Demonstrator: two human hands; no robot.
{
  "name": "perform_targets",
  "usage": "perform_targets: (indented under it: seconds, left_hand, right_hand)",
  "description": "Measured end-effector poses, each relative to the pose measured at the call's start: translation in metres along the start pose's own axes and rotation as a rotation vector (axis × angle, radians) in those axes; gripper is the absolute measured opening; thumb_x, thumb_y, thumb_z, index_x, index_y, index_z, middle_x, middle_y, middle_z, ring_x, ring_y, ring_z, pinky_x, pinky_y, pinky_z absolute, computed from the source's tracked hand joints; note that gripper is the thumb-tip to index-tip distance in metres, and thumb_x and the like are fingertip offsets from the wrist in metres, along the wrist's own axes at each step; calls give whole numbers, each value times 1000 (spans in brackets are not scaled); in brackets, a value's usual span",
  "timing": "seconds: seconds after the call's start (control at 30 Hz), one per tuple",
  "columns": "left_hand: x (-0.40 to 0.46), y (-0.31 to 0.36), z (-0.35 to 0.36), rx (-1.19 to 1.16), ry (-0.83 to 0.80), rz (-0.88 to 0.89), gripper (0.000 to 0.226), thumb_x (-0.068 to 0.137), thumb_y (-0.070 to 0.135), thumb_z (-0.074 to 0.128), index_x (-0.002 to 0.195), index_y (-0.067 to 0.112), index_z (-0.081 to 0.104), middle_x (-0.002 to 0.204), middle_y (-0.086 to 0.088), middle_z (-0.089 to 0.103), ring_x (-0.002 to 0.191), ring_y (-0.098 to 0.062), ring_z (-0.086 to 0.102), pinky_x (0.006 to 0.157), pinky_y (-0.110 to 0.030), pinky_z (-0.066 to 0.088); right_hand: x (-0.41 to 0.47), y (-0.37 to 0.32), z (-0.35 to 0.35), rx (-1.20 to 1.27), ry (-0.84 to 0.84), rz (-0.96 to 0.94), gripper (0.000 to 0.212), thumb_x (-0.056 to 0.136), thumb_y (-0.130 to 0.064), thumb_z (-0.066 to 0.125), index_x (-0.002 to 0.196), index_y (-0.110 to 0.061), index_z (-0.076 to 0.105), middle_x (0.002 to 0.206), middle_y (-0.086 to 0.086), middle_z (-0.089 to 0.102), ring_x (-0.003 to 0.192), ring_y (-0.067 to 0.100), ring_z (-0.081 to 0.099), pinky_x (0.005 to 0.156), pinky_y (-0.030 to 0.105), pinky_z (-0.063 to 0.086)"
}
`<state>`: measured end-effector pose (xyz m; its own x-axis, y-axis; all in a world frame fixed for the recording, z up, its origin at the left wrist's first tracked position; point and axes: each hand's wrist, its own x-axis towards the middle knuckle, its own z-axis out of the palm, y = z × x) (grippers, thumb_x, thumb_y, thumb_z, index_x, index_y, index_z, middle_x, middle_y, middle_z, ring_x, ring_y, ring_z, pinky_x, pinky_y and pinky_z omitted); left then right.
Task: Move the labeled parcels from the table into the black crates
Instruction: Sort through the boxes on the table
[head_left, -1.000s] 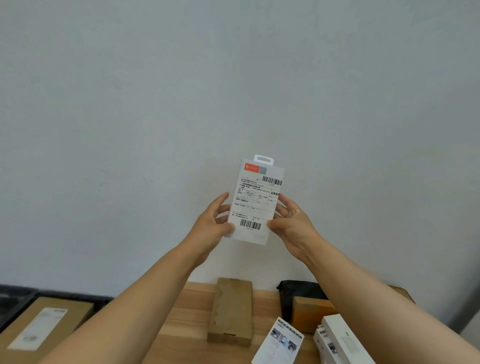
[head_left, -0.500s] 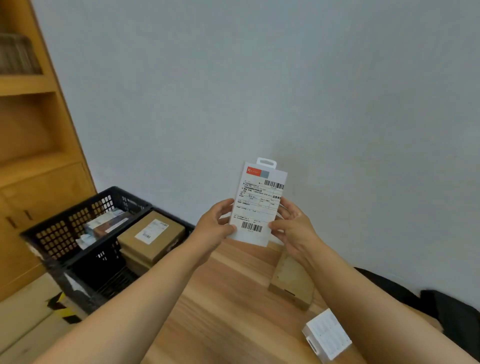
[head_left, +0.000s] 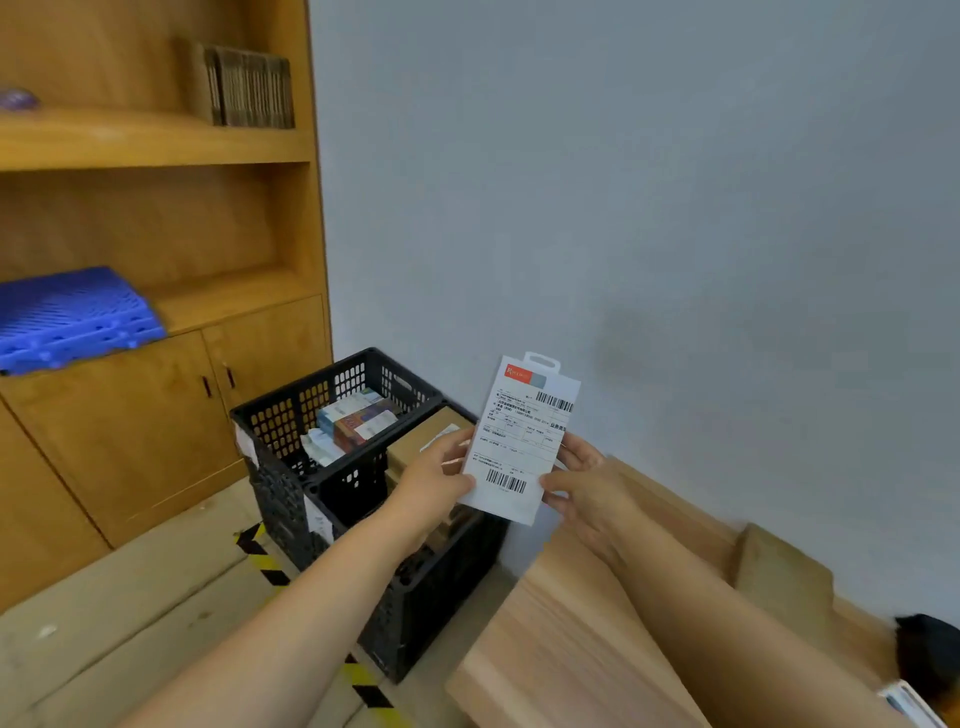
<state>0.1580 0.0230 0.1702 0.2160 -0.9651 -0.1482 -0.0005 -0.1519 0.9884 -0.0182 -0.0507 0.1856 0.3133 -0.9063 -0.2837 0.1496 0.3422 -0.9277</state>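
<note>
A flat white parcel (head_left: 522, 439) with a shipping label, barcodes and a hang tab is held upright in the air. My left hand (head_left: 434, 480) grips its left edge and my right hand (head_left: 584, 486) grips its right edge. It hovers over the near black crate (head_left: 415, 587), which holds a brown labeled box (head_left: 423, 441). The far black crate (head_left: 296, 410) beside it contains several small colourful boxes (head_left: 356, 421). The wooden table (head_left: 561, 639) lies under my right forearm.
A wooden cabinet with shelves (head_left: 156, 291) fills the left; a blue plastic panel (head_left: 72, 317) rests on it. Yellow-black tape (head_left: 270, 566) marks the floor by the crates. On the table sit a brown box (head_left: 784, 582), a black object (head_left: 930, 654) and a white box corner (head_left: 909, 701).
The view has swung left from the table toward the crates and cabinet. Both hands still hold the white parcel, now carried over the near crate.
</note>
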Motion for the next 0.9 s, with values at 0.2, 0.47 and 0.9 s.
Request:
perform_targets:
  seconds: [0.2,0.47,0.9]
  left_hand:
    - [10,-22,-110,8,58,-75,59,87,-13,47,129,28,51,109,15,61,111,-9,55,97,-36,48]
    - [44,-62,-178,31,81,-155,60,86,-11,47,135,24,49,126,0,58,120,-16,52,84,-30,50]
    - [188,-102,-234,222,12,-375,44,93,-3,42,128,22,52,118,5,60,114,-16,54,93,-32,46]
  right_hand:
    - [25,41,105,-39,-35,84,55,80,22,54,119,-16,54,111,-1,69,105,22,65,79,41,57]
    - [75,78,163,-105,-36,161,37,86,6,61,115,-17,56,107,-1,71,98,18,68,76,39,57]
    - [236,136,196,-94,21,393,28,88,2,60,110,-15,61,109,3,70,99,21,66,68,36,57]
